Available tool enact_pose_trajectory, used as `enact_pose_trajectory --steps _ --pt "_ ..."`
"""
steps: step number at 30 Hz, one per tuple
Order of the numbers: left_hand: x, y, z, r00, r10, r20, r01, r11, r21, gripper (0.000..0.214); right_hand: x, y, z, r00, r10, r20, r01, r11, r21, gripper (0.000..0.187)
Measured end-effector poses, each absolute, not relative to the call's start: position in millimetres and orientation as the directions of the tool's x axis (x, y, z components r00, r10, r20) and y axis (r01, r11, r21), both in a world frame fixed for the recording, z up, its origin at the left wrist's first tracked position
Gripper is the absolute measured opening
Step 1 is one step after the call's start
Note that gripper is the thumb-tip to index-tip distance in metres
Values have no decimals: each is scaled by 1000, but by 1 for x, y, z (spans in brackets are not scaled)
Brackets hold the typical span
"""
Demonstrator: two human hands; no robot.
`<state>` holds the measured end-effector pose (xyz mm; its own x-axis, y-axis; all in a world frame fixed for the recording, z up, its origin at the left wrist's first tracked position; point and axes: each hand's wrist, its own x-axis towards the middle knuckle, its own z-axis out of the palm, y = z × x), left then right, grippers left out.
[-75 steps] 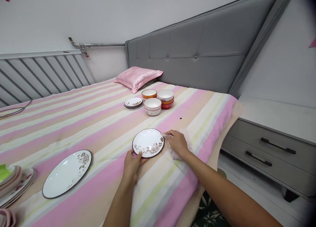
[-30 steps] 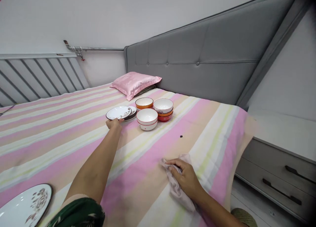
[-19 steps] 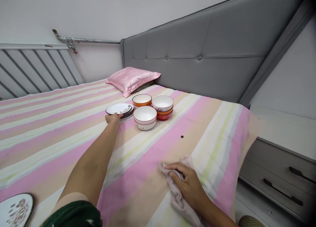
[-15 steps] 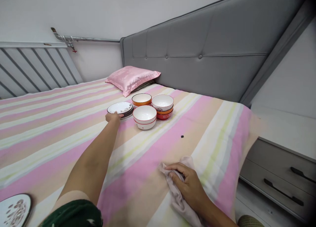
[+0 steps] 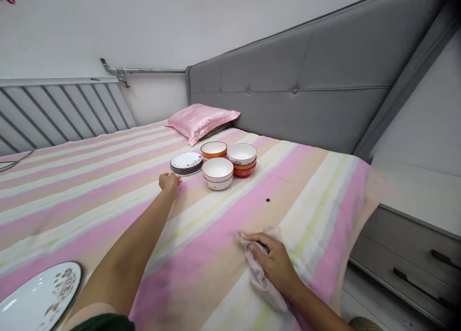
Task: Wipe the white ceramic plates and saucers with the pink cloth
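Note:
My left hand is stretched out just in front of a stack of dark-rimmed white plates, with a small gap between them. It holds nothing, and its fingers are loosely bent and apart. A pale pink cloth is bunched in my right hand, which rests low on the bed. Right of the plates stand stacked bowls: white ones with red rims, an orange one behind, and a mixed pile topped by a white bowl.
A large flower-patterned plate lies at the lower left on the striped bedsheet. A small black piece lies right of the bowls. Farther back are a pink pillow and a grey headboard. A drawer cabinet stands at the right.
My left hand has let go of the plate stack and drawn back slightly toward me. The view has shifted left, showing more of the large plate. My right hand still grips the cloth.

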<state>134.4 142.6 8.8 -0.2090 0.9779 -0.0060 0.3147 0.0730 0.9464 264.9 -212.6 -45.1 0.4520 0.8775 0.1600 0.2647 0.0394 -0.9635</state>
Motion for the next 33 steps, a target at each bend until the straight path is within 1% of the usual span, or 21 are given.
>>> enact_pose_trajectory --steps 3,5,8,11,12,13,14,15,16,17,18,19,21,22,25,29,31,33 --pt "113 102 15 -82 996 29 428 9 904 32 264 -215 -48 453 872 185 272 62 -960 23" --pt "94 69 20 3 998 68 514 -60 856 37 263 -217 -49 455 868 198 280 72 -957 23" --pt "54 15 28 102 985 139 654 -171 736 45 263 -221 -51 455 864 217 313 73 -947 24" --pt "-2 -35 29 114 969 218 772 -224 595 56 263 -226 -55 453 860 235 342 76 -937 26" --pt "-23 -49 28 111 960 257 820 -235 522 59 263 -228 -56 455 858 237 347 74 -935 27" --pt "-45 -62 25 145 938 315 924 -242 297 61 263 -230 -57 457 858 236 355 67 -932 28" --pt "-68 -73 21 160 927 340 973 -206 102 64 263 -232 -59 457 858 232 368 55 -928 29" --pt "-89 -83 17 161 929 334 987 -158 -36 68 263 -234 -60 459 858 230 380 44 -924 29" --pt "-109 -92 13 140 941 308 987 -107 -123 73 263 -235 -61 461 857 230 389 38 -921 30" --pt "-127 -99 8 78 960 270 986 -35 -162 76 263 -236 -61 461 858 226 397 29 -918 31" --pt "-141 -106 4 35 981 191 985 -1 -175 75 263 -237 -62 463 858 221 405 17 -914 31" --pt "-152 -112 0 33 989 144 985 -8 -175 67 262 -238 -62 466 858 216 414 4 -910 32" --pt "-164 -120 -4 29 995 100 985 -11 -174 50 262 -241 -62 464 861 208 426 -11 -905 32" --pt "-166 -123 -4 29 995 93 985 -12 -174 45 262 -241 -62 463 862 204 428 -16 -904 33" --pt "-159 -130 4 26 996 85 986 -11 -169 44 262 -244 -61 461 868 186 420 -29 -907 34" --pt "-138 -140 29 -6 998 66 989 15 -149 42 264 -244 -60 440 884 155 393 -34 -919 33" --pt "-122 -147 43 11 998 56 991 -3 -135 41 265 -243 -60 429 892 146 383 -33 -923 33" --pt "-101 -156 53 62 998 32 991 -58 -121 38 267 -241 -60 426 894 138 376 -37 -926 33"
